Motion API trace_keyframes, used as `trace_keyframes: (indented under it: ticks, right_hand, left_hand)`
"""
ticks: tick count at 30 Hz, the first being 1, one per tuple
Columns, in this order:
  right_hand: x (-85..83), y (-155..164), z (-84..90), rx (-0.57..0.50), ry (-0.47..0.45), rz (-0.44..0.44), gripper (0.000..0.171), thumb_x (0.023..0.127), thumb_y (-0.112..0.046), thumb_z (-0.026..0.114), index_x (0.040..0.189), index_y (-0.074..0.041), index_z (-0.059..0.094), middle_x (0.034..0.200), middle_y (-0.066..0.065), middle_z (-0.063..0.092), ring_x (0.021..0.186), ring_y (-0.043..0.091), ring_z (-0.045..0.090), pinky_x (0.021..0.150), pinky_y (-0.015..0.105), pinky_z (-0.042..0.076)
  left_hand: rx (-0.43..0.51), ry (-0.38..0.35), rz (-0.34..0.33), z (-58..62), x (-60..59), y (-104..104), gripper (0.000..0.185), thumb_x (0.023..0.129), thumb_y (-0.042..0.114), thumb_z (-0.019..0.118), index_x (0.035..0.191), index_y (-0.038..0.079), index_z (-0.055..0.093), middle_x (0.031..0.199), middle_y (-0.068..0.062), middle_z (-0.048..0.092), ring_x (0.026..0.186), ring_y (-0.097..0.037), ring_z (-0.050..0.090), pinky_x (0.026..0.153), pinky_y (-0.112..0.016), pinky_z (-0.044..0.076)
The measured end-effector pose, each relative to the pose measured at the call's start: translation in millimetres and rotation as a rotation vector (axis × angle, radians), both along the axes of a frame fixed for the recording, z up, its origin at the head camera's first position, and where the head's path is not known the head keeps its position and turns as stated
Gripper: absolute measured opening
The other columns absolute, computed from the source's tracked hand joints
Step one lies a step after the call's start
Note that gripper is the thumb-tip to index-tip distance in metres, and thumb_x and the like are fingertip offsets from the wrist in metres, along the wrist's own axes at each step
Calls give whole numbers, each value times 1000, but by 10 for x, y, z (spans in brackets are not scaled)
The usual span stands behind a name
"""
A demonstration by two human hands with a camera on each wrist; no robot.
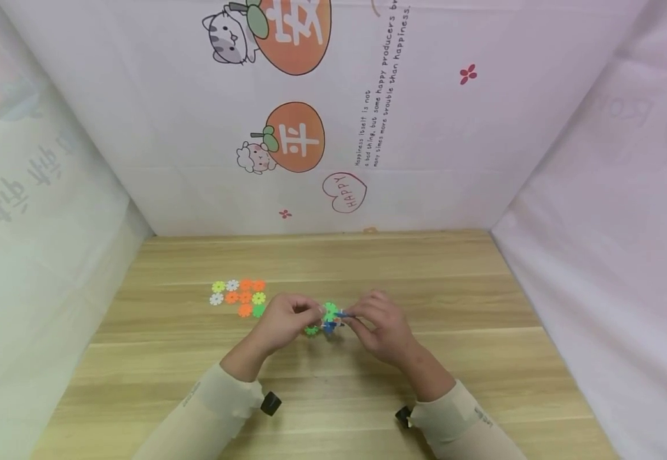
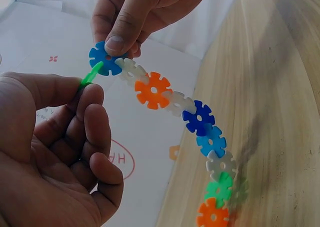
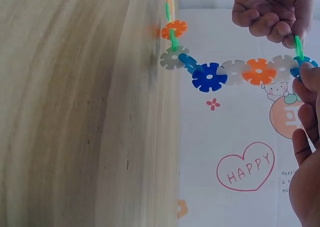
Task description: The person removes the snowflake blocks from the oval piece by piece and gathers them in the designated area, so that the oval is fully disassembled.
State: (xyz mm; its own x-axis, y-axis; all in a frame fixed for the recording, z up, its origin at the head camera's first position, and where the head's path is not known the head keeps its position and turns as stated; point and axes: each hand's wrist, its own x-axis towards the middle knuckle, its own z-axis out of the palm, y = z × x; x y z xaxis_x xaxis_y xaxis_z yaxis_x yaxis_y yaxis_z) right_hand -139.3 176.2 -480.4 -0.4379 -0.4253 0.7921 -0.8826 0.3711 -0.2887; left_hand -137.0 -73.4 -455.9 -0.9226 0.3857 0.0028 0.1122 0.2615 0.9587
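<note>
Both hands meet over the middle of the wooden table (image 1: 425,281). My left hand (image 1: 309,314) pinches a green snowflake disc (image 2: 90,78) between thumb and forefinger. My right hand (image 1: 352,315) pinches the blue end disc (image 2: 102,59) of a chain of snowflake discs (image 2: 200,119). The green disc's edge touches the blue disc's rim. The chain, made of white, orange, blue and green discs (image 3: 235,73), hangs from the right hand down to the tabletop. In the right wrist view the left hand (image 3: 272,14) is at the top right and the right hand's fingers (image 3: 307,132) line the right edge.
Several loose discs (image 1: 239,296) in orange, green, white and yellow lie flat on the table to the left of the hands. A printed cloth backdrop (image 1: 333,128) closes off the back and both sides. Bare wood lies near the front edge.
</note>
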Motion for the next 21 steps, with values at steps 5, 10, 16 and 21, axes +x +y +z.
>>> trace_keyframes:
  ticks: [5, 10, 16, 21]
  right_hand:
    - [-2, 31, -18, 1, 18, 16, 15, 84, -4, 83, 97, -8, 76, 90, -2, 75, 82, 17, 64, 77, 33, 51]
    - [-29, 155, -33, -34, 12, 0, 4, 92, -8, 77, 96, -7, 76, 91, 0, 75, 82, 18, 64, 78, 33, 48]
    - [-46, 208, -17, -39, -8, -11, 6, 97, -15, 75, 95, -9, 78, 92, -2, 76, 82, 17, 65, 78, 33, 48]
    - [-35, 199, -34, -31, -10, -27, 5, 91, -10, 79, 96, -10, 78, 92, -3, 76, 83, 16, 65, 77, 31, 49]
  left_hand:
    - [43, -39, 6, -9, -8, -61, 20, 100, 26, 70, 98, 8, 80, 92, -6, 76, 97, -43, 69, 84, -57, 58]
    - [76, -51, 131, 33, -72, -287, 20, 99, 24, 70, 97, 6, 79, 92, -13, 74, 90, -29, 67, 90, -48, 54]
    - [46, -58, 136, 33, -126, -487, 29, 100, 36, 71, 102, 8, 79, 96, -9, 75, 92, -26, 68, 94, -48, 50]
    - [27, -72, 181, -22, -113, -577, 31, 97, 42, 73, 107, 13, 78, 97, -5, 75, 95, -26, 69, 84, -39, 49]
